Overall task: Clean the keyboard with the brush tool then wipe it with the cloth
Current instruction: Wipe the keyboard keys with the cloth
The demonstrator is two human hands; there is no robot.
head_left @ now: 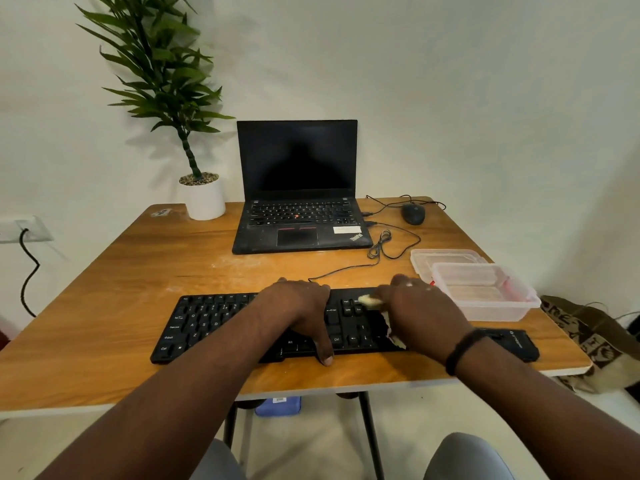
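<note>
The black keyboard (pixel 214 323) lies across the near part of the wooden table. My left hand (pixel 301 313) spans its middle, fingers over the far edge and thumb hooked on the near edge, holding it in place. My right hand (pixel 419 317) is on the keyboard's right end and grips a pale cloth (pixel 369 301) against the keys. The cloth shows past my fingers and under my palm. No brush can be made out.
An open black laptop (pixel 298 216) stands behind, with a mouse (pixel 413 213) and its cable to the right. Two clear plastic containers (pixel 485 289) sit at the right. A black flat device (pixel 512 342) lies by my right wrist. A potted plant (pixel 204 199) is back left.
</note>
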